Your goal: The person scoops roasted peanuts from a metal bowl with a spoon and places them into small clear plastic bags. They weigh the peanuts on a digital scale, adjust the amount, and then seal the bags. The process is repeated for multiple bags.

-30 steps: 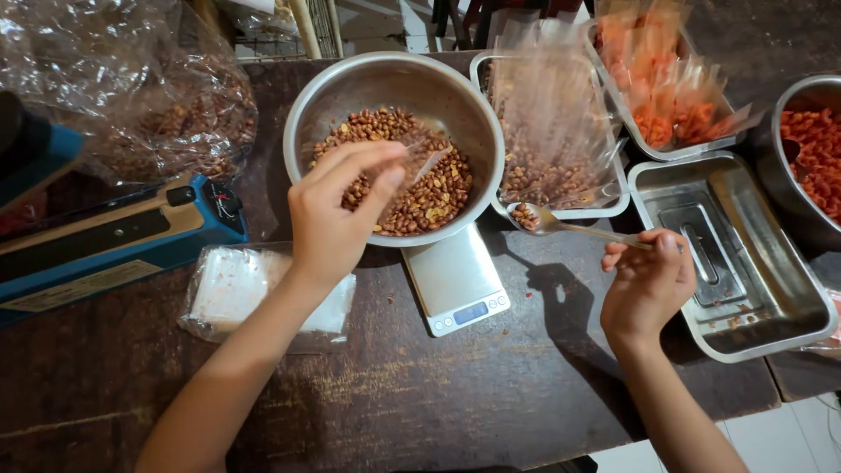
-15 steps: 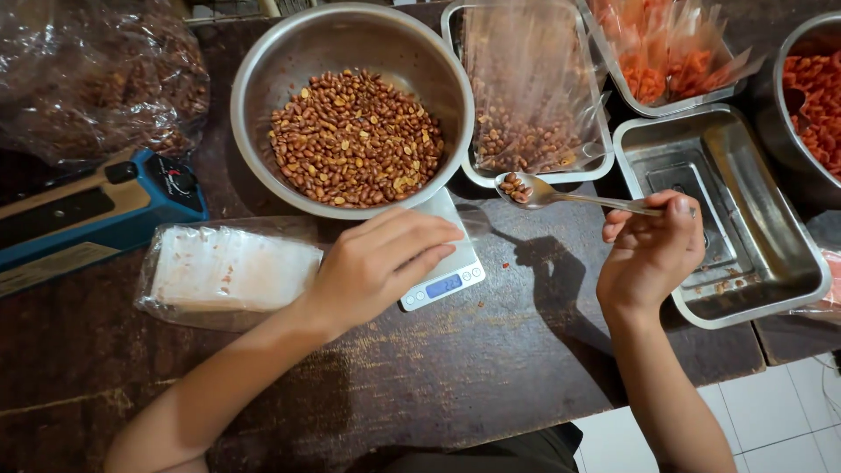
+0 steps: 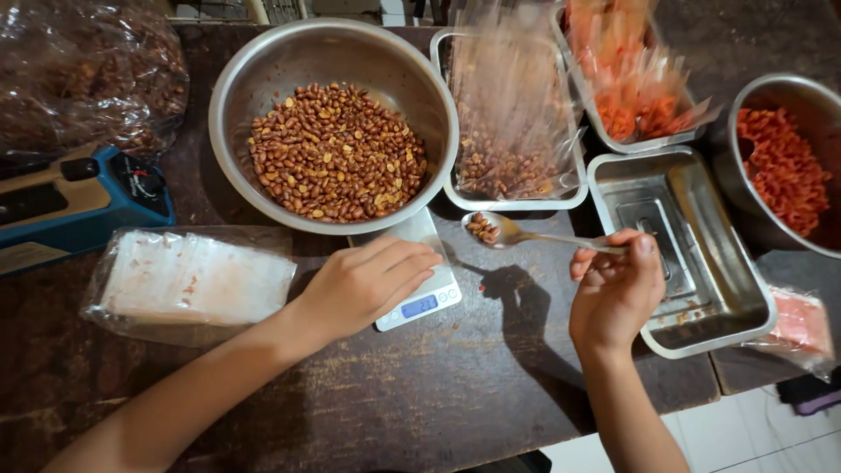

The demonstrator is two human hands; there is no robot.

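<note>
My left hand (image 3: 363, 285) lies palm down on the small white digital scale (image 3: 422, 302), fingers together, holding nothing that I can see. Just above it stands a large steel bowl (image 3: 263, 79) with roasted peanuts (image 3: 337, 151) in it. My right hand (image 3: 616, 289) grips the handle of a metal spoon (image 3: 512, 234) that carries a few peanuts, held level over the dark wooden table (image 3: 420, 394) to the right of the scale.
A steel tray of bagged peanuts (image 3: 512, 131) and another with orange snack bags (image 3: 632, 83) stand behind. An empty steel tray (image 3: 727, 289) and a bowl of red snacks (image 3: 784, 171) are at right. A blue heat sealer (image 3: 79, 206) and flat plastic bags (image 3: 188, 280) lie left.
My left hand came out of the peanut bowl and down onto the scale. My right hand lifted the spoon with peanuts and holds it near the scale.
</note>
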